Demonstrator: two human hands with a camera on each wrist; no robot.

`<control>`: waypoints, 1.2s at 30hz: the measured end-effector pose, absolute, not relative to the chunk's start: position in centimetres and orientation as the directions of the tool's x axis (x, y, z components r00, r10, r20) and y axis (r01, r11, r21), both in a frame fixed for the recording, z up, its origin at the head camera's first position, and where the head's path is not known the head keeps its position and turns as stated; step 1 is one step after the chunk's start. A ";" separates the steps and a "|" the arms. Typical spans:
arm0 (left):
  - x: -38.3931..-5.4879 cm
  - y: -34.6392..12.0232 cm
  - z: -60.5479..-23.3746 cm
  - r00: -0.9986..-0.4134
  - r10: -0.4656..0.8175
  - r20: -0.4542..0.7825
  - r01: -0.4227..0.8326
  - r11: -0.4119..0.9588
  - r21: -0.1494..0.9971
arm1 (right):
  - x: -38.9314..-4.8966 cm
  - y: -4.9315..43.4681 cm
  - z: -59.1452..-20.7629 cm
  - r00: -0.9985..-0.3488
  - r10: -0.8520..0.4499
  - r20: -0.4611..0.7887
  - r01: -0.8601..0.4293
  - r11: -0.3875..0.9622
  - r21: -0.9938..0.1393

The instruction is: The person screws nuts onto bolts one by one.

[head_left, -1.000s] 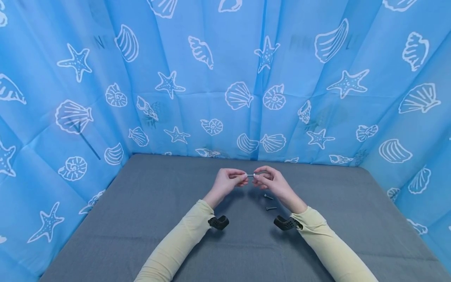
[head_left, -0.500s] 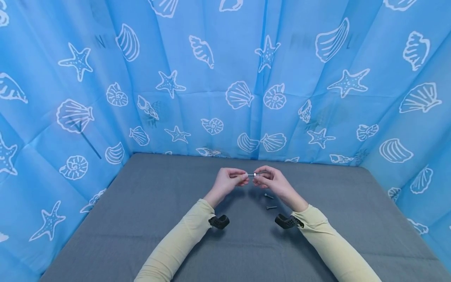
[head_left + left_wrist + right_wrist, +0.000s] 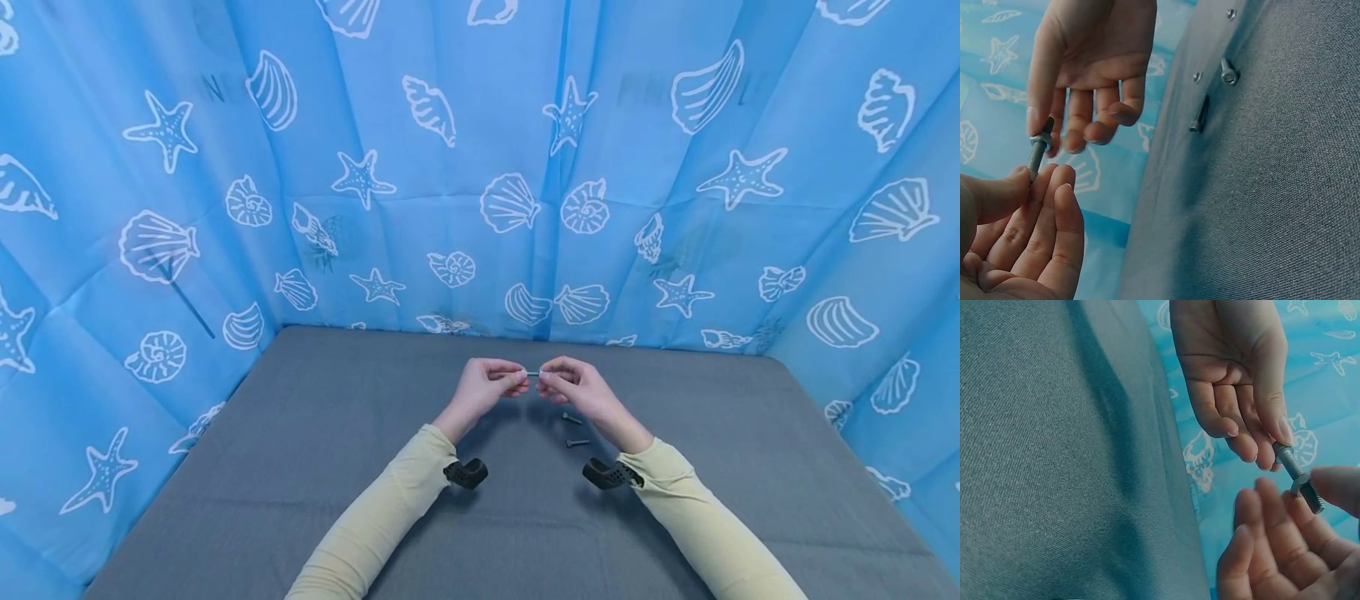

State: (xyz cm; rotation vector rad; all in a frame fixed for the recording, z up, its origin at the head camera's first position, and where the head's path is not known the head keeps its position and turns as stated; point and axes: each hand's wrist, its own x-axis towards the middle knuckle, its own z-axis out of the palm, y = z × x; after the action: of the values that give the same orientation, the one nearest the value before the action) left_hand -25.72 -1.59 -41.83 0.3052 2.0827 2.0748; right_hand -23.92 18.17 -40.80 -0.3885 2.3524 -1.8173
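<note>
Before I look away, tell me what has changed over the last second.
Barely anything: the right grip shifts very slightly at the nut; nothing is visibly taken hold of or let go. Unchanged: the left grip pinches the bolt, and two loose bolts lie on the table.

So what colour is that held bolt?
Metallic grey; the bolt shows best in the right wrist view.

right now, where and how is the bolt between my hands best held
Probably by its head end, pinched from the left: the bolt runs from left to right, head at the left hand, and the nut sits along the threaded shank, which this grip leaves free.
</note>
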 end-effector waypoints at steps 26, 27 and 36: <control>-25.9 -1.5 -42.1 -0.961 0.278 0.008 0.006 -0.010 1.000 | -23.8 18.1 -40.7 -0.956 -0.292 0.035 -0.104 0.224 -0.969; -25.9 -1.5 -42.1 -0.961 0.277 0.009 0.007 -0.010 1.000 | -23.8 18.1 -40.7 -0.957 -0.288 0.024 -0.093 0.229 -0.969; -25.8 -1.4 -42.1 -0.962 0.271 0.021 0.019 -0.009 1.000 | -23.7 18.2 -40.7 -0.956 -0.294 0.024 -0.091 0.216 -0.972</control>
State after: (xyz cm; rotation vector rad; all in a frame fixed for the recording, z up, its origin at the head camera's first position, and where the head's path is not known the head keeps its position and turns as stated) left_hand -25.83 -1.41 -42.06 0.3089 2.0761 2.0900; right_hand -23.73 18.20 -40.68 -0.3703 2.3154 -1.8330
